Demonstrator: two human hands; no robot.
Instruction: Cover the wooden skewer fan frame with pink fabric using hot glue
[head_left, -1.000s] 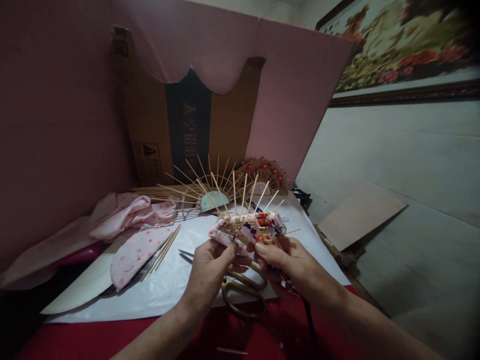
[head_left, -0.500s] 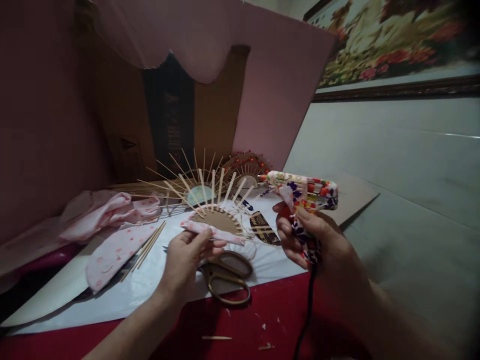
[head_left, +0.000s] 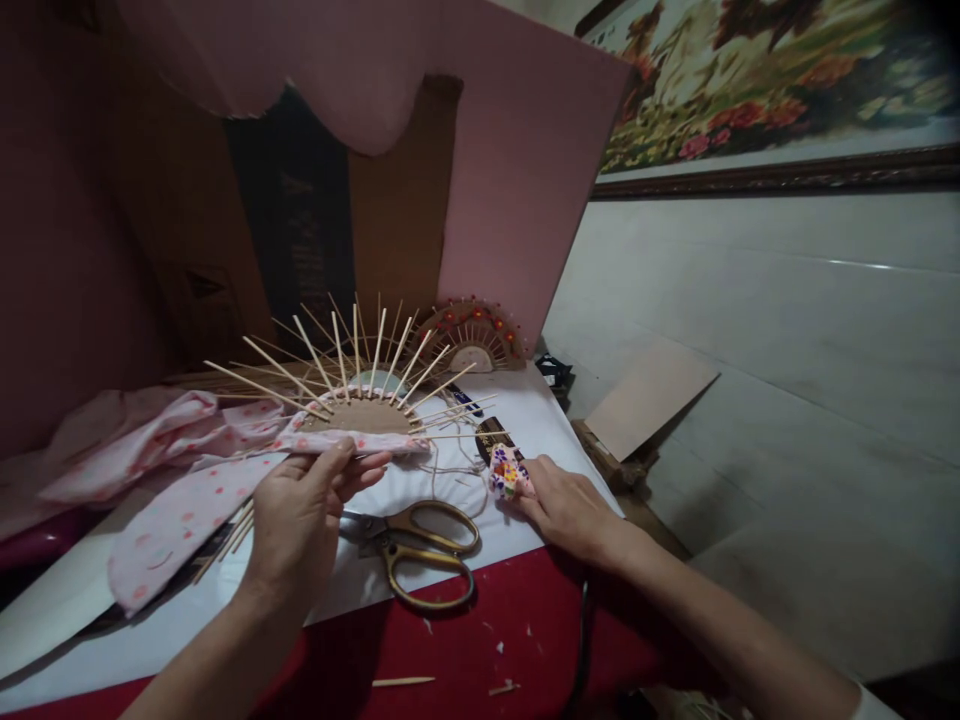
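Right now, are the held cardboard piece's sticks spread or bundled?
Spread: the sticks fan out from the cardboard piece in the left hand, tips apart.

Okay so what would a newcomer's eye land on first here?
Probably the half-round brown cardboard piece edged in pink-spotted cloth, pale wooden sticks fanning out, held in the left hand left of centre. Then perhaps the bronze-handled metal scissors below it, where white sheet meets red cloth, and the flower-patterned glue gun at the right hand. At top right, a colourful dark-framed painting hangs on the wall.
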